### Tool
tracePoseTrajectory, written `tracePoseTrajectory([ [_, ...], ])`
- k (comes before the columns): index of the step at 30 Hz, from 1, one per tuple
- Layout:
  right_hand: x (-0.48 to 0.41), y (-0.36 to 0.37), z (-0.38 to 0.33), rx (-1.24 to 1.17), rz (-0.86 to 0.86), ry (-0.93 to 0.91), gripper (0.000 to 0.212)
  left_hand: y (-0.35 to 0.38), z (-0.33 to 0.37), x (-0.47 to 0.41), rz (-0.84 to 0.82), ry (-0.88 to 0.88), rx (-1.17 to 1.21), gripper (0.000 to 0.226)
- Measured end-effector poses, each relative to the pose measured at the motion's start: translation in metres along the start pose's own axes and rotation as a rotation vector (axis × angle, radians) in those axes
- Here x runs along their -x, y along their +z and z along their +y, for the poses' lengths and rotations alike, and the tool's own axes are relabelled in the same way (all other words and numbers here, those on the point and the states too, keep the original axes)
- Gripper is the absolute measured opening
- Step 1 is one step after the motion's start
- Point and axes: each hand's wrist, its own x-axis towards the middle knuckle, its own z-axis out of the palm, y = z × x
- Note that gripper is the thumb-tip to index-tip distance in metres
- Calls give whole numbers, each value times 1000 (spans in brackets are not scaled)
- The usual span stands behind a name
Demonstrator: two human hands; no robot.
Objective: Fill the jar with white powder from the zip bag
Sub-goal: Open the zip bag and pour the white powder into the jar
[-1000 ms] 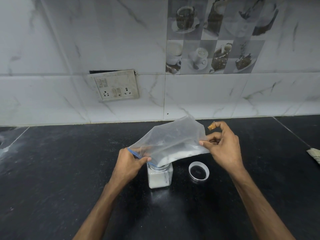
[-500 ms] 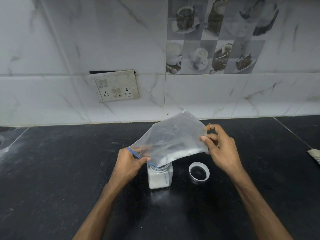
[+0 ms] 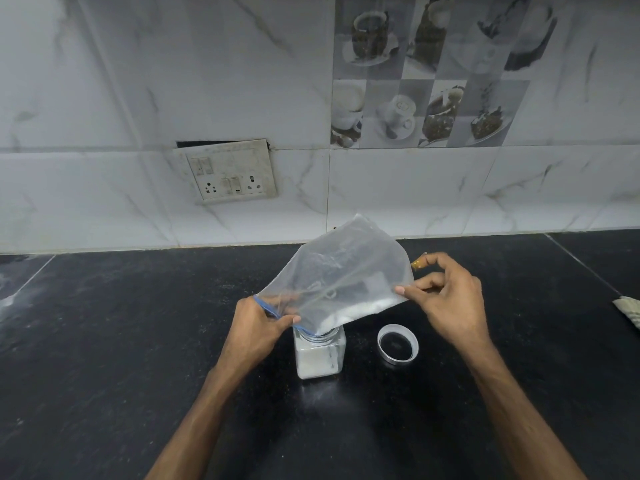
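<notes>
A clear zip bag (image 3: 341,271) with a blue zip strip is tilted mouth-down over a small square glass jar (image 3: 319,356) on the black counter. White powder lies along the bag's lower edge and slides toward the mouth, which rests in the jar's neck. The jar holds white powder in its lower part. My left hand (image 3: 258,329) pinches the zip end beside the jar's mouth. My right hand (image 3: 448,299) pinches the bag's raised bottom corner between thumb and forefinger, its other fingers lifted.
The jar's round lid (image 3: 397,344) lies open side up on the black counter (image 3: 104,341), just right of the jar. A cloth edge (image 3: 628,308) shows at the far right. A tiled wall with a socket plate (image 3: 228,171) rises behind.
My right hand's fingers curled against the bag half a second ago and have opened out again, keeping the corner pinched. The bag, jar and left hand have hardly moved.
</notes>
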Motion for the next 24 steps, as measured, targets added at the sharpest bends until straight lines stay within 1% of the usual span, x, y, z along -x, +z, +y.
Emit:
tracePoseTrajectory([
  [2, 0, 2, 2, -9, -14, -21, 27, 0, 0, 0, -1, -2, -1, 38],
  [4, 1, 3, 2, -4, -60, -31, 24, 0, 0, -1, -7, 9, -1, 39],
  [6, 1, 5, 1, 11, -70, -40, 33, 1, 0, -1, -8, 18, 12, 38],
  [9, 1, 7, -2, 26, -12, -27, 51, 1, -2, -2, -5, 6, 15, 36],
  [11, 2, 8, -3, 7, 11, -7, 58, 1, -2, -2, -3, -1, 11, 36],
  [12, 2, 8, -3, -1, 15, -8, 57, 1, -2, -2, -3, -2, 8, 36],
  [16, 1, 10, -1, -10, -15, -47, 44, 0, -2, -3, -10, -2, 0, 36],
  [19, 1, 11, -1, 8, -29, -48, 49, 1, -1, -3, -14, -5, -1, 37],
  [21, 0, 12, -2, -23, 4, -33, 55, 1, -1, -3, -12, -9, -1, 37],
  [24, -1, 11, -3, -65, 42, -28, 52, 0, 0, -3, -10, -11, -3, 37],
])
